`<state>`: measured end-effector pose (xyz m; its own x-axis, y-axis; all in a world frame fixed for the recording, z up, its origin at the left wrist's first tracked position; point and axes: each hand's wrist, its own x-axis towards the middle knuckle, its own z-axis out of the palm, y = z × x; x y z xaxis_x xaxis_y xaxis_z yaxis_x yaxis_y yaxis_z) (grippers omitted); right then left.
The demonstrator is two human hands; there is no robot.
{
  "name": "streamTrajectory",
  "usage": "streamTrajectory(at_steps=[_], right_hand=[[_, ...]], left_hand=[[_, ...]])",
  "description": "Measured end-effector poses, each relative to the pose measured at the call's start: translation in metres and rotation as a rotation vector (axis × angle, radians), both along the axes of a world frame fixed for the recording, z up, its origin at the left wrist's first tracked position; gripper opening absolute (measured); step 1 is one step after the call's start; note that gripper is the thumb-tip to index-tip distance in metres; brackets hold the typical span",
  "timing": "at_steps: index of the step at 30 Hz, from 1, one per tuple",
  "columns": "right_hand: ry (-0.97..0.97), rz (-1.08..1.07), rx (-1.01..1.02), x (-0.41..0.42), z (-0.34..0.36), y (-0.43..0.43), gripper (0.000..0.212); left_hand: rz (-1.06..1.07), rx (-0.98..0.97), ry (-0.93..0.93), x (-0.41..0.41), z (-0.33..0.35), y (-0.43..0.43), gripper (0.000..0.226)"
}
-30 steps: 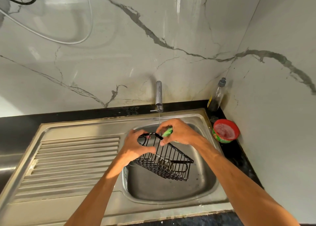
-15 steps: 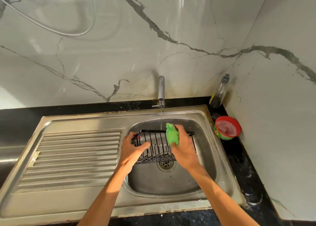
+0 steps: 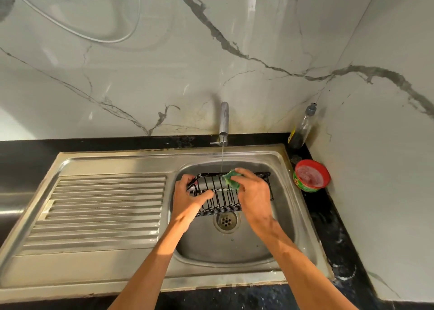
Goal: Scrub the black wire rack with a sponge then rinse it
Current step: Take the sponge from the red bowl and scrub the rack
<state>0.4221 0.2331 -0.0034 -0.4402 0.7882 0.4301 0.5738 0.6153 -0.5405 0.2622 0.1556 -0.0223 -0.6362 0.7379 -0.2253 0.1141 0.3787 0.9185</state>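
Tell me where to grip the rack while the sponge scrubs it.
Probably its left end, from the left, as the left hand does: thumb on the front wires, fingers over the top corner. The rack lies crosswise over the sink, and the right hand works the sponge mid-rail.

Both my bare forearms enter from the lower edge and converge toward the middle. My left hand [image 3: 190, 198], back up, grips the left end of the black wire rack [image 3: 218, 211]: fingers curled over its top edge, thumb laid across the front wires. My right hand [image 3: 254, 192], also back up, holds the green sponge [image 3: 231, 179] under curled fingers and presses it against the rack's upper rail. The two hands sit near each other, not touching.
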Motion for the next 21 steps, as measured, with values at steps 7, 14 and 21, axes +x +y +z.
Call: streamTrajectory(at_steps=[7,14,21], right_hand=[[0.131,0.203,-0.255,-0.021,0.017,-0.033,0.02],[0.293,-0.094,-0.231,-0.025,0.029,0.01,0.04],[0.138,-0.063,-0.072,-0.021,0.01,0.019,0.033]], left_hand=[[0.021,0.021,-0.031,0.003,0.005,-0.003,0.087],[-0.006,0.029,-0.037,0.0,0.005,-0.002,0.08],[0.019,0.03,-0.058,0.005,0.004,0.004,0.075]])
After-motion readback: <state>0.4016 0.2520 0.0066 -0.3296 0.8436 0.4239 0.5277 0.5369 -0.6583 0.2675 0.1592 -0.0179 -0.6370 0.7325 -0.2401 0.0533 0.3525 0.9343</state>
